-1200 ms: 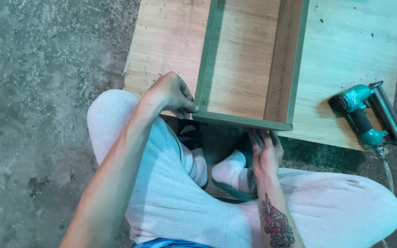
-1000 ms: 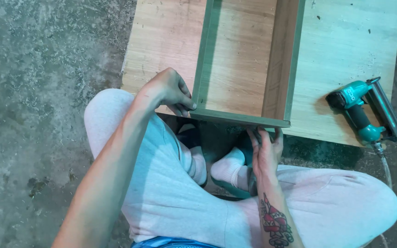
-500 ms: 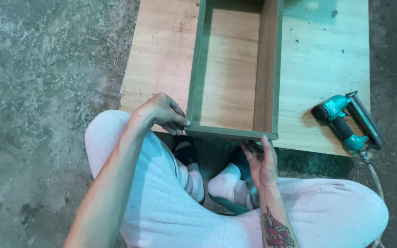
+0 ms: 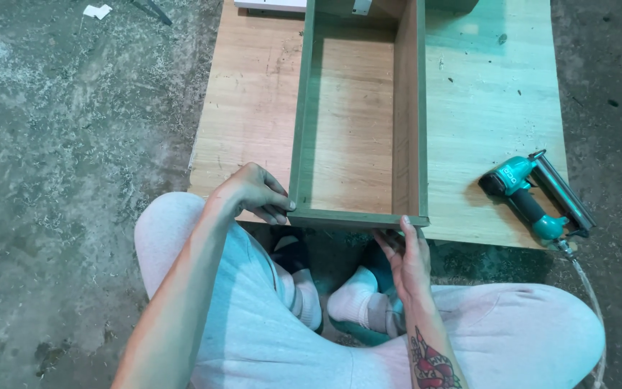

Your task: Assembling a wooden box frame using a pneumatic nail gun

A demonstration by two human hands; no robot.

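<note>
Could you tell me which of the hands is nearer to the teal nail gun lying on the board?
The right hand. It grips the wooden box at its near right corner, leftward of the nail gun. The left hand holds the near left corner, farther away.

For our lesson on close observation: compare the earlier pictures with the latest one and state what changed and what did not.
The view tipped up, so more of the far end of the open wooden box shows. The left hand keeps gripping its near left corner and the right hand stays under its near right corner. The teal nail gun lies untouched on the board.
</note>
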